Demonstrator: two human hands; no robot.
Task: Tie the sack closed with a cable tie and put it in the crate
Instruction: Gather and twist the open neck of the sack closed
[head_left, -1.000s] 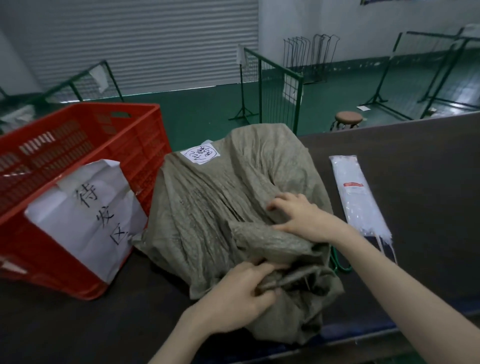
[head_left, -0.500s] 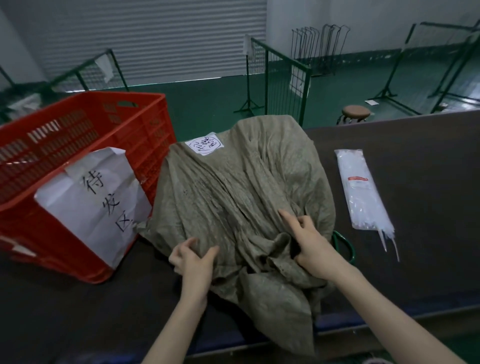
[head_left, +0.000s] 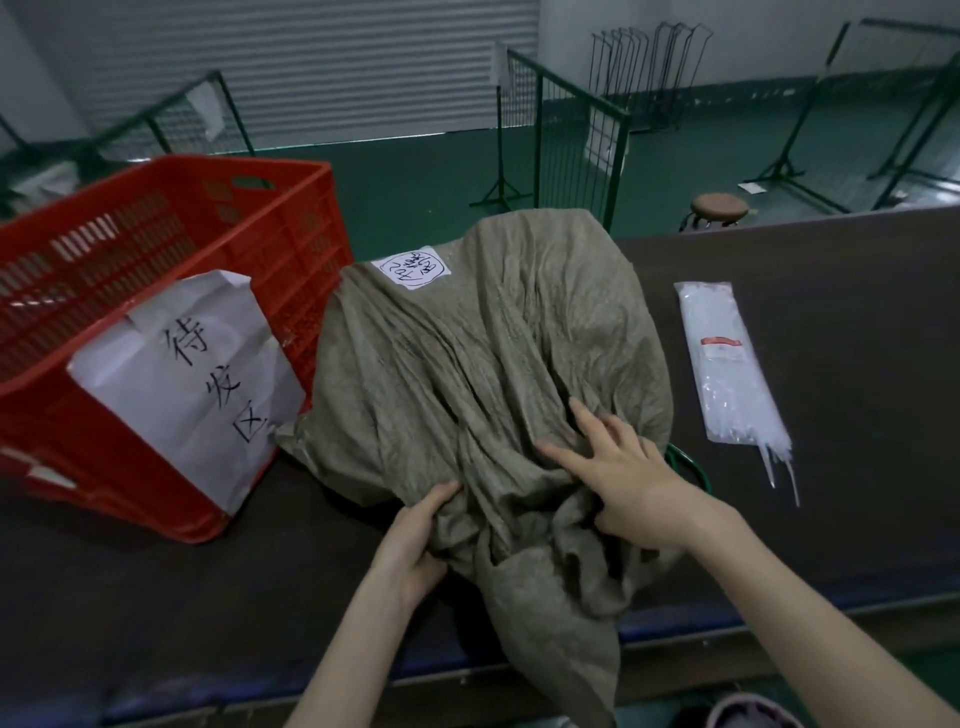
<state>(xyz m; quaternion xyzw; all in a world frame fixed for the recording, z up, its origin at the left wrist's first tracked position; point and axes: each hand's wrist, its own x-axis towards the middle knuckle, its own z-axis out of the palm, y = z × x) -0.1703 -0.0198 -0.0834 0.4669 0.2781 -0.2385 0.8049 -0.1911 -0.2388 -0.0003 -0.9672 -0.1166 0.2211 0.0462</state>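
Note:
A grey-green woven sack (head_left: 467, 374) lies on the dark table (head_left: 841, 332), with a white handwritten label (head_left: 410, 267) near its far end. Its loose mouth hangs over the table's near edge. My left hand (head_left: 415, 540) grips a fold of the sack's neck from the left. My right hand (head_left: 618, 483) presses on the gathered cloth from the right, fingers spread. A clear packet of white cable ties (head_left: 727, 364) lies to the right of the sack, several ties poking out of its near end. The red slatted crate (head_left: 156, 312) stands to the left.
A white paper sign with handwritten characters (head_left: 192, 379) hangs on the crate's front. A green ring (head_left: 691, 462) shows from under the sack's right side. Beyond the table are green mesh fences, a round stool (head_left: 719, 208) and a roller shutter.
My left hand has slid rightward to the neck and closed on a fold. My right hand has moved up onto the gathered cloth. The view has shifted a little.

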